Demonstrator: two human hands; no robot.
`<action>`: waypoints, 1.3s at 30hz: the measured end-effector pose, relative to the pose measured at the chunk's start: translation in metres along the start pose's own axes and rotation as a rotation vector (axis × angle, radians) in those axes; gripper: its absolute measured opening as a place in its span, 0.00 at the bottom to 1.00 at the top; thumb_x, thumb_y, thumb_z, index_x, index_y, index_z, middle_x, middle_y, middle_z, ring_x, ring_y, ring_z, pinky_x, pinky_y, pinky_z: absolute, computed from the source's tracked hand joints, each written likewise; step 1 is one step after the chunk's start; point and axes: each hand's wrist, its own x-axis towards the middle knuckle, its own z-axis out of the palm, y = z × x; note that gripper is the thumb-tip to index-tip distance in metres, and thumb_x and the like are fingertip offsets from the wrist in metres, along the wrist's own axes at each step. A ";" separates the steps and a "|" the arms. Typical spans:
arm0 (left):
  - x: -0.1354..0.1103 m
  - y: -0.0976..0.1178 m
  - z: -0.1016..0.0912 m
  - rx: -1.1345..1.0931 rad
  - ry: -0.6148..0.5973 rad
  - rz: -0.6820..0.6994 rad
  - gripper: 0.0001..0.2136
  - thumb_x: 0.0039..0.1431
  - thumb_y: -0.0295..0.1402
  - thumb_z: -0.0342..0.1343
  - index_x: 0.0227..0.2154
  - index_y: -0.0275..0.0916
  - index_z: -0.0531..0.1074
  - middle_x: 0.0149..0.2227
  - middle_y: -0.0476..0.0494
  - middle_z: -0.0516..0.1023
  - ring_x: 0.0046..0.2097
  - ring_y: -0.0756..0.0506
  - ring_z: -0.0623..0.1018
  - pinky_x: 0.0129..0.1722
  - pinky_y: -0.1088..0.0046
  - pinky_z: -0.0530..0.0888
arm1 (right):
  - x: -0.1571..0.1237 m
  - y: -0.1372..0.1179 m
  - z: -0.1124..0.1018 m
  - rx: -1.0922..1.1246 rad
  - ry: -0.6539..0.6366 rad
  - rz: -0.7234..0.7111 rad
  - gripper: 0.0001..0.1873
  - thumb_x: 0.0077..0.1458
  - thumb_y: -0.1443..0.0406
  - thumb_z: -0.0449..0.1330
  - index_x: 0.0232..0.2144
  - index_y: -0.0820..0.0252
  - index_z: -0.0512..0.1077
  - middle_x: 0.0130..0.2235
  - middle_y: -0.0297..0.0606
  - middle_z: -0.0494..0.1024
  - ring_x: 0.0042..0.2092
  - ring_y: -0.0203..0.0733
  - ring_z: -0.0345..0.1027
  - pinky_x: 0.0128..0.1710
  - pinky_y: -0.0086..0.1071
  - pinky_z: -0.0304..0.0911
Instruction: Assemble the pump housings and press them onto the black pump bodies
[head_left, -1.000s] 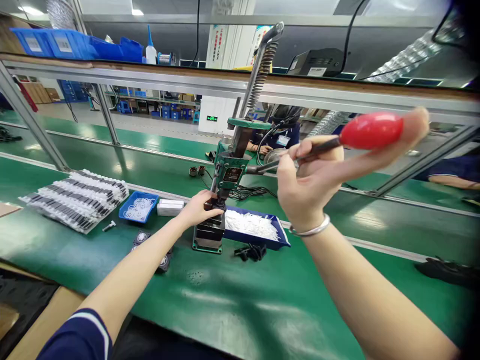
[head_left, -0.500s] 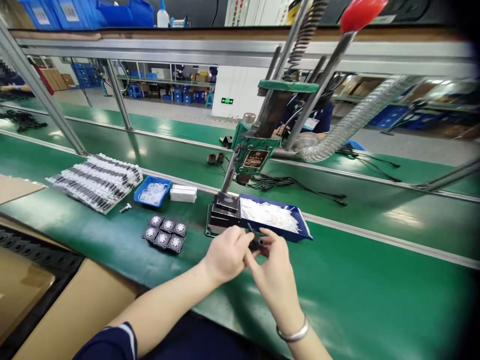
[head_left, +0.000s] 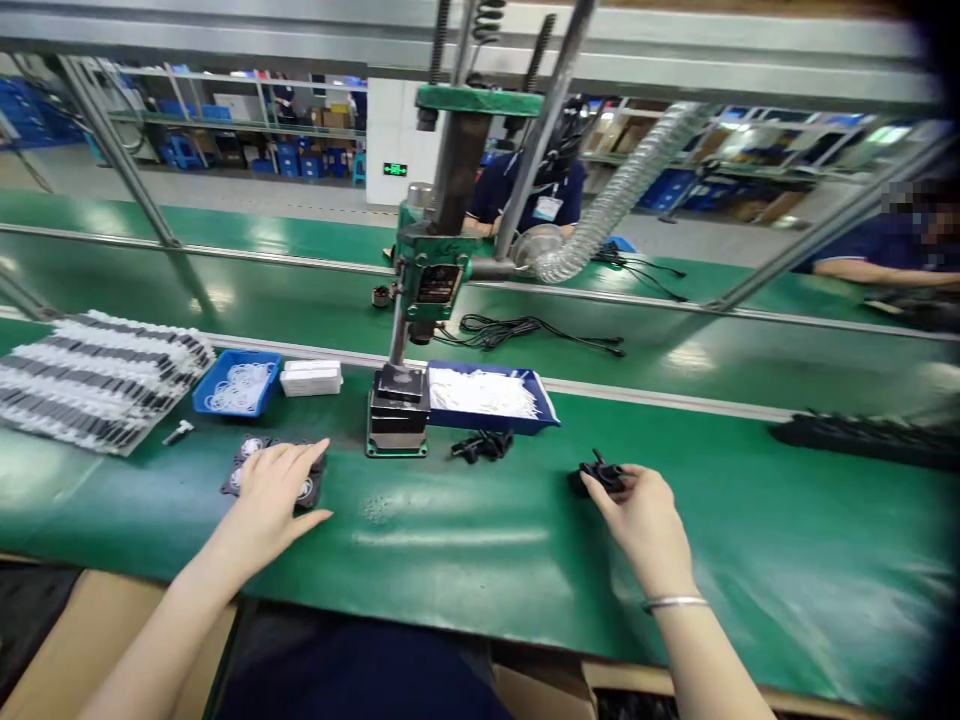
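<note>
My left hand point(head_left: 276, 492) lies with fingers stretched over a black tray of round white-capped parts point(head_left: 247, 455) on the green bench mat point(head_left: 480, 540). My right hand point(head_left: 642, 520) pinches a small black part point(head_left: 598, 474) against the mat, to the right. Between the hands stands a green hand press point(head_left: 420, 290) with a black block point(head_left: 399, 408) on its base. A blue tray of white pieces point(head_left: 487, 395) sits beside the press. Several loose black parts point(head_left: 484, 444) lie in front of that tray.
At the left lie rows of black and white strips point(head_left: 90, 385), a blue tray of white rings point(head_left: 236, 385), a white box point(head_left: 311, 378) and a small screw point(head_left: 178, 432). Black cables point(head_left: 525, 332) and a ribbed hose point(head_left: 615, 195) run behind the press. Other people work across the line.
My hands were together on a small black part in front of the press. They have since split: the left went to the tray of round parts, the right carried the part rightward.
</note>
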 end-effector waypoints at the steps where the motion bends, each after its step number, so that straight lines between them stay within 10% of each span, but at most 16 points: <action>1: -0.003 -0.007 0.002 0.029 -0.024 0.015 0.32 0.56 0.33 0.63 0.62 0.42 0.59 0.52 0.37 0.75 0.55 0.32 0.70 0.55 0.51 0.64 | 0.002 0.000 -0.005 -0.054 0.019 -0.015 0.37 0.53 0.36 0.50 0.43 0.63 0.65 0.35 0.48 0.72 0.39 0.56 0.71 0.35 0.45 0.68; 6: -0.007 -0.018 0.007 0.097 -0.053 0.061 0.23 0.59 0.27 0.56 0.58 0.42 0.65 0.49 0.37 0.78 0.52 0.34 0.74 0.51 0.55 0.67 | -0.004 -0.056 -0.022 -0.135 0.265 -0.322 0.25 0.63 0.50 0.52 0.49 0.66 0.67 0.46 0.57 0.71 0.50 0.60 0.67 0.48 0.52 0.66; 11: -0.003 -0.009 0.010 -0.045 -0.079 0.126 0.21 0.61 0.31 0.57 0.57 0.42 0.66 0.49 0.38 0.78 0.51 0.36 0.76 0.50 0.57 0.71 | -0.015 -0.122 0.016 0.239 -0.244 -0.698 0.13 0.64 0.69 0.51 0.49 0.59 0.70 0.53 0.49 0.73 0.52 0.51 0.68 0.55 0.49 0.66; 22: 0.002 0.088 0.060 -0.893 -0.169 -0.105 0.27 0.57 0.32 0.63 0.59 0.46 0.62 0.50 0.44 0.76 0.52 0.42 0.77 0.55 0.58 0.75 | -0.057 -0.133 0.051 0.480 -0.554 -0.446 0.11 0.65 0.59 0.55 0.38 0.62 0.70 0.25 0.31 0.75 0.22 0.34 0.67 0.23 0.28 0.67; 32: -0.004 0.104 0.082 -1.178 -0.193 -0.243 0.29 0.53 0.28 0.66 0.56 0.44 0.62 0.48 0.43 0.77 0.53 0.42 0.77 0.57 0.56 0.73 | -0.078 -0.129 0.048 0.588 -0.468 -0.448 0.12 0.60 0.57 0.62 0.41 0.57 0.73 0.49 0.45 0.72 0.52 0.48 0.67 0.51 0.44 0.66; 39: -0.007 0.103 0.086 -1.150 -0.167 -0.239 0.29 0.52 0.30 0.67 0.56 0.44 0.63 0.48 0.43 0.77 0.52 0.42 0.77 0.56 0.58 0.74 | -0.080 -0.144 0.026 0.703 -0.425 -0.455 0.08 0.58 0.59 0.65 0.35 0.56 0.73 0.45 0.42 0.74 0.50 0.48 0.68 0.51 0.47 0.64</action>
